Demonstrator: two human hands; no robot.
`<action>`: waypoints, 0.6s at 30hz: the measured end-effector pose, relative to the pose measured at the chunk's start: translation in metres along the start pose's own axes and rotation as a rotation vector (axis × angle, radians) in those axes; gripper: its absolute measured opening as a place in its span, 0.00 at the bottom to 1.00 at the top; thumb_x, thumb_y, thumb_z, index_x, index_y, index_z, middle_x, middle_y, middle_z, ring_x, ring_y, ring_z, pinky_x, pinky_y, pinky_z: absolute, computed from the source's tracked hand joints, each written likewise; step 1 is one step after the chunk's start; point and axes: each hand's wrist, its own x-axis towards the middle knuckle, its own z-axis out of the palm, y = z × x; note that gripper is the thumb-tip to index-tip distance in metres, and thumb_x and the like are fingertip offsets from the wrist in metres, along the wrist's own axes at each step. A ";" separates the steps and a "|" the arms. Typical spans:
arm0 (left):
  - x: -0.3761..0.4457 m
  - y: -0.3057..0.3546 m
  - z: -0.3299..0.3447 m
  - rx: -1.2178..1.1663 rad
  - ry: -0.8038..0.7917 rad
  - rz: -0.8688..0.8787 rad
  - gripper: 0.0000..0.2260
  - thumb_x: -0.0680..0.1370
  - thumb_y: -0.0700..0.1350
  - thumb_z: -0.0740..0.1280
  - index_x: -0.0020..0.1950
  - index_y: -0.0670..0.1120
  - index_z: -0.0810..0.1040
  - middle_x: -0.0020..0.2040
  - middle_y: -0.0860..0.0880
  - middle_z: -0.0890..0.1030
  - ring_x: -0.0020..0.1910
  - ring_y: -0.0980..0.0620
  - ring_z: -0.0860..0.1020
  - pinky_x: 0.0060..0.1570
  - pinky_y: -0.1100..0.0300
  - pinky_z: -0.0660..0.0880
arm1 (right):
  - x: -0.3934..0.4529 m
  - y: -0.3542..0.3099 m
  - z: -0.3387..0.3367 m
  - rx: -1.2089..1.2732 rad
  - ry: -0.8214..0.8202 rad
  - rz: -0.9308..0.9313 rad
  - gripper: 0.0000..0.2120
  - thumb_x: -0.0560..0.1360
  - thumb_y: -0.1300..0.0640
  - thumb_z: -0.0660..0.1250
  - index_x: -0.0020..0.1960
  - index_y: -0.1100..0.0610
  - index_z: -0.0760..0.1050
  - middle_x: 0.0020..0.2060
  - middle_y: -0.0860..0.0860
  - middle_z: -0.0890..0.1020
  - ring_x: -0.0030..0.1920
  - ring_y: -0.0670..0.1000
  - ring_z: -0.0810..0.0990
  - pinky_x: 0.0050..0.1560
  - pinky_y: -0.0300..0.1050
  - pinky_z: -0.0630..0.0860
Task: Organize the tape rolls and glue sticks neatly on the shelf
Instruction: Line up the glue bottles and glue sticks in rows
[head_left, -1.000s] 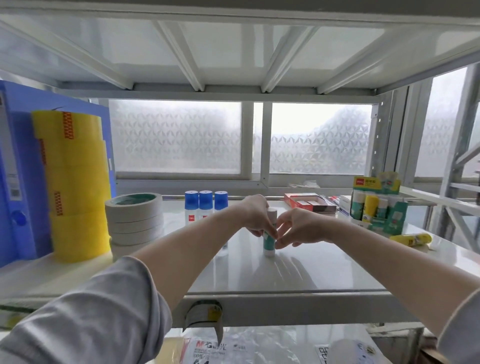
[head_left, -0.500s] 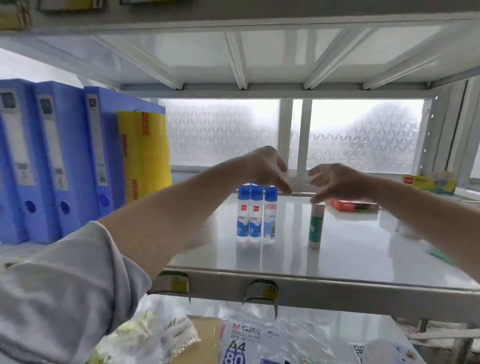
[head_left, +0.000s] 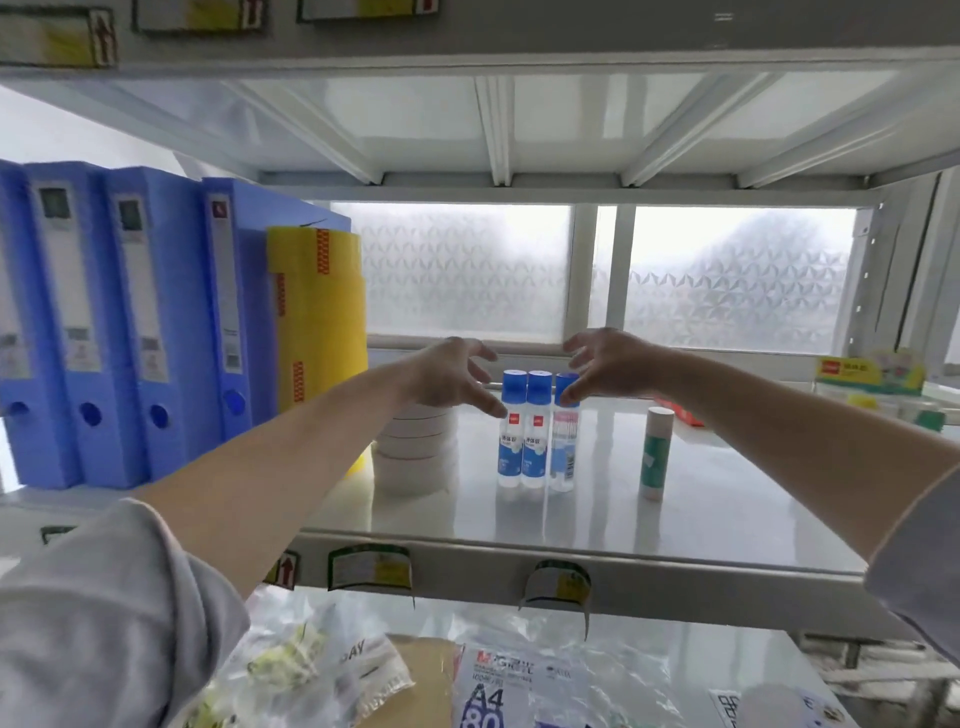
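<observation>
Three blue-capped glue bottles (head_left: 536, 431) stand side by side in the middle of the metal shelf (head_left: 597, 525). My left hand (head_left: 452, 376) hovers at their left with fingers spread, its thumb at the leftmost bottle. My right hand (head_left: 605, 364) hovers at their right, fingers spread, fingertips at the rightmost cap. A green glue stick (head_left: 655, 453) with a white cap stands alone further right. A stack of white tape rolls (head_left: 415, 449) sits left of the bottles, partly behind my left arm. Yellow tape rolls (head_left: 317, 322) are stacked beside it.
Blue binders (head_left: 130, 322) stand at the shelf's left end. A box of mixed glue sticks (head_left: 878, 389) and a red packet (head_left: 680, 413) lie at the right. The shelf below holds an A4 paper pack (head_left: 514, 686) and plastic bags.
Both hands let go of the green glue stick, which now stands alone, and moved left to either side of the three blue-capped bottles. The view shifted left.
</observation>
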 end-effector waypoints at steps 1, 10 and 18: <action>0.003 0.001 0.002 -0.006 -0.017 0.006 0.34 0.69 0.45 0.76 0.71 0.44 0.65 0.64 0.43 0.76 0.60 0.48 0.76 0.55 0.58 0.72 | 0.002 -0.001 0.000 -0.007 -0.016 0.001 0.32 0.68 0.60 0.75 0.69 0.60 0.67 0.62 0.57 0.77 0.57 0.54 0.75 0.53 0.42 0.70; 0.036 0.016 0.005 -0.026 -0.126 0.004 0.23 0.72 0.40 0.73 0.66 0.46 0.72 0.59 0.44 0.78 0.51 0.50 0.76 0.42 0.65 0.77 | 0.023 -0.001 0.003 -0.009 -0.178 0.024 0.24 0.69 0.62 0.74 0.64 0.59 0.73 0.59 0.55 0.79 0.51 0.54 0.79 0.41 0.40 0.80; 0.052 0.021 0.014 -0.002 -0.152 0.012 0.20 0.73 0.42 0.72 0.64 0.43 0.74 0.59 0.45 0.79 0.52 0.49 0.77 0.39 0.63 0.77 | 0.029 0.006 0.001 -0.109 -0.232 0.063 0.18 0.70 0.57 0.74 0.57 0.61 0.77 0.48 0.55 0.83 0.38 0.46 0.82 0.40 0.39 0.81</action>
